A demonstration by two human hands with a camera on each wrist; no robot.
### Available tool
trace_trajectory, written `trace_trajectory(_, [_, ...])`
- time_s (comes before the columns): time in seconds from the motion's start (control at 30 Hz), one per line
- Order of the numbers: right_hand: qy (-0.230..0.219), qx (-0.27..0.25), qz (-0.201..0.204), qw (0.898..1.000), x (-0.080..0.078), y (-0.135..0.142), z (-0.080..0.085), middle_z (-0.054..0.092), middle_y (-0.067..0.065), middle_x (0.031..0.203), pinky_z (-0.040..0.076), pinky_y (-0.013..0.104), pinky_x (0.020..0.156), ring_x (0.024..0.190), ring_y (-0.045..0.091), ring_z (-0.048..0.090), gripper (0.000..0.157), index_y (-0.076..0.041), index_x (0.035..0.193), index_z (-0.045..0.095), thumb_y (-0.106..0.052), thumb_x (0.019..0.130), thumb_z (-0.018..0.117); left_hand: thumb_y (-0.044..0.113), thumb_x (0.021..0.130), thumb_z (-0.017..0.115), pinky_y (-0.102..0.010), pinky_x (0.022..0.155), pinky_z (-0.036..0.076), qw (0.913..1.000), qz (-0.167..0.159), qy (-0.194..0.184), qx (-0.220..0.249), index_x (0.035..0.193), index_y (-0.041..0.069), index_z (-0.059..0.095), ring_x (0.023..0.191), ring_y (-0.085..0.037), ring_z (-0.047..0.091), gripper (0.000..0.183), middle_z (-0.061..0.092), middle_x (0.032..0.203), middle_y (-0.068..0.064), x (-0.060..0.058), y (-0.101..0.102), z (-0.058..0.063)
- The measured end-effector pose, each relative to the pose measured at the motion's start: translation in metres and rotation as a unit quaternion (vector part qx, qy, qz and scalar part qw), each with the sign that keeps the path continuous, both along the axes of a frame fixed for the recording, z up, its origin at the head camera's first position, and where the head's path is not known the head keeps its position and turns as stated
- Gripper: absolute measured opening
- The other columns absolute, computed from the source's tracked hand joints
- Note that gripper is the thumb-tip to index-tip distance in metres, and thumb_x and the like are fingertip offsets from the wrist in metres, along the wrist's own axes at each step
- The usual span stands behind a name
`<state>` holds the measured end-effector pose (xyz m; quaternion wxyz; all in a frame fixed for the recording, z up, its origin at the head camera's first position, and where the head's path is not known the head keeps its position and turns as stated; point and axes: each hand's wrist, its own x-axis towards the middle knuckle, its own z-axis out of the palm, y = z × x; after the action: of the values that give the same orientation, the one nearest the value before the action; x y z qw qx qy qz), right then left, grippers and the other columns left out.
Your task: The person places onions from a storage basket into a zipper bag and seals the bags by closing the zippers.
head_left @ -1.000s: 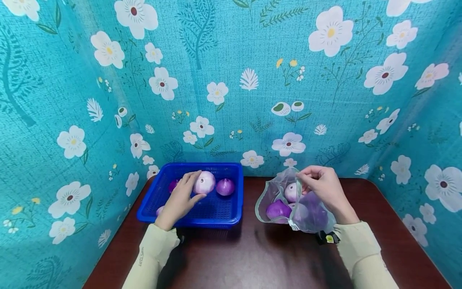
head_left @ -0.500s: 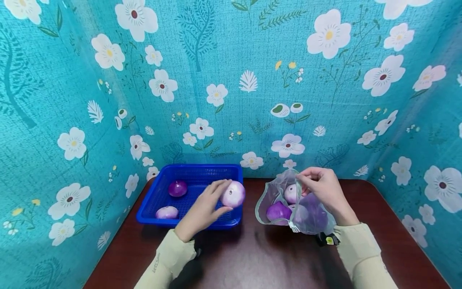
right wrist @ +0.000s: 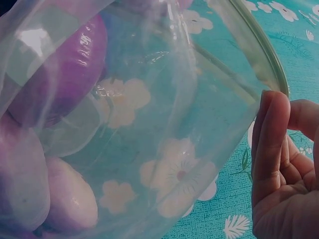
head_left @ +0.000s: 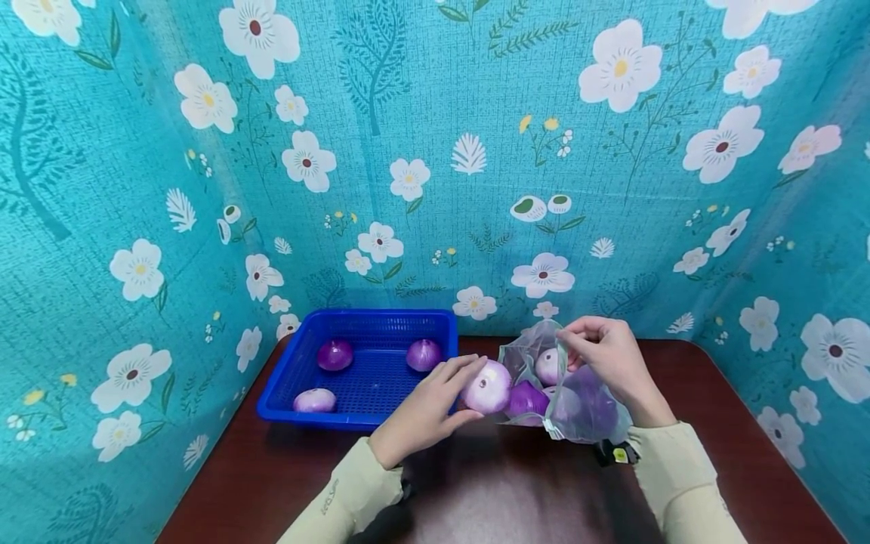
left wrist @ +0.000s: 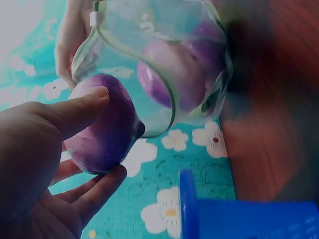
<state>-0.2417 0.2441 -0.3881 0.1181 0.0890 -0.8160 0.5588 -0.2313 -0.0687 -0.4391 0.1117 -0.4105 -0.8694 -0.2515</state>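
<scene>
A purple onion [head_left: 488, 387] is gripped between the thumb and fingers of my left hand [head_left: 431, 412], right at the mouth of a clear zip bag [head_left: 591, 412]. In the left wrist view the onion [left wrist: 104, 127] overlaps the bag's green-edged opening, its pointed tip turned toward the bag. My right hand [head_left: 608, 355] pinches the bag's upper rim and keeps the mouth spread. Inside the bag lie several onions [head_left: 526, 400], partly veiled by the plastic. The right wrist view shows the pinching fingertips [right wrist: 273, 112] at the green edge.
At the left, a blue plastic basket [head_left: 381, 420] holds three onions: a dark one [head_left: 335, 355] at the back, one by the right wall [head_left: 424, 355], and a paler one [head_left: 315, 400] in front. Floral cloth [head_left: 435, 189] walls the brown table [head_left: 469, 491] behind and at both sides.
My left hand has carried the onion rightward out of the basket, past its right wall, to the bag's mouth. The right hand and bag have stayed in place.
</scene>
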Motion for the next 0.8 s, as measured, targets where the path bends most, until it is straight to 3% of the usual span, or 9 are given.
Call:
trace_trajectory(0.2, [-0.001, 0.000, 0.000, 1.000, -0.001, -0.001, 0.000, 0.068, 0.005, 0.064, 0.062, 0.034, 0.059, 0.054, 0.021, 0.067, 0.026, 0.009, 0.095, 0.072, -0.016, 0.099, 0.072, 0.039, 0.098, 0.071, -0.038, 0.114, 0.048, 0.9996, -0.008, 0.025, -0.008, 0.161, 0.016, 0.037, 0.142, -0.024, 0.048, 0.075, 0.045, 0.159, -0.008, 0.000, 0.014, 0.002])
trace_trajectory(0.53, [-0.003, -0.008, 0.005, 1.000, -0.001, -0.002, 0.000, 0.067, 0.003, 0.063, 0.062, 0.034, 0.058, 0.053, 0.020, 0.067, 0.027, 0.011, 0.095, 0.071, -0.016, 0.098, 0.072, 0.039, 0.095, 0.075, -0.035, 0.113, 0.048, 0.9971, 0.008, 0.075, 0.008, 0.153, 0.012, 0.047, 0.138, -0.023, 0.054, 0.071, 0.046, 0.161, -0.008, -0.009, 0.033, 0.001])
trace_trajectory(0.8, [-0.002, -0.009, 0.007, 1.000, -0.002, -0.003, 0.000, 0.067, 0.004, 0.063, 0.062, 0.034, 0.057, 0.054, 0.021, 0.067, 0.026, 0.011, 0.094, 0.071, -0.015, 0.099, 0.072, 0.027, 0.091, 0.082, -0.029, 0.108, 0.051, 0.9888, 0.014, 0.141, 0.047, 0.142, 0.015, 0.059, 0.122, -0.021, 0.061, 0.057, 0.060, 0.133, -0.004, -0.018, 0.052, 0.000])
